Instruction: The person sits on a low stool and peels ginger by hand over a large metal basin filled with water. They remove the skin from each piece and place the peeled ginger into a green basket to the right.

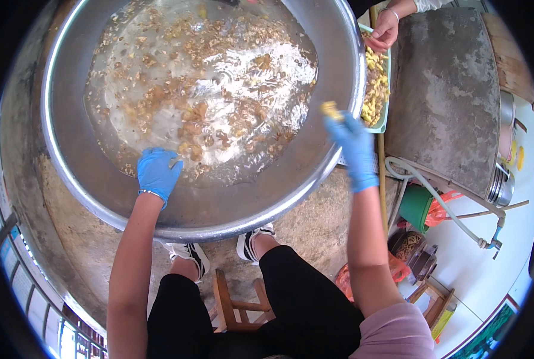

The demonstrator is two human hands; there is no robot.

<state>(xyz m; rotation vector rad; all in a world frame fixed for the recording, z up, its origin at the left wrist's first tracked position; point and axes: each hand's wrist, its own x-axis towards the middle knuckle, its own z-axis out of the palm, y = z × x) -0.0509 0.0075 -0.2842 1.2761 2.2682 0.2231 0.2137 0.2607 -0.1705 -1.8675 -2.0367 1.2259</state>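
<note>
A wide round metal basin (pixel 258 220) stands before me, holding murky water with brown and yellowish bits (pixel 159 94) afloat. My left hand (pixel 158 174), in a blue glove, is at the near edge of the water with its fingertips at the surface; whether it grips something there cannot be seen. My right hand (pixel 352 150), also blue-gloved and blurred, is above the basin's right rim. Between its fingers is a small yellow piece (pixel 331 110), its kind unclear. Just beyond that hand, a pale green plastic basket (pixel 386 121) holds many yellow and brownish pieces (pixel 373 96).
Another person's bare hand (pixel 385 32) is over the basket's far end. A grey concrete slab (pixel 446 89) lies to the right, with a pale hose (pixel 428 188) and a green bucket (pixel 415 204) below it. A wooden stool (pixel 238 305) stands between my legs.
</note>
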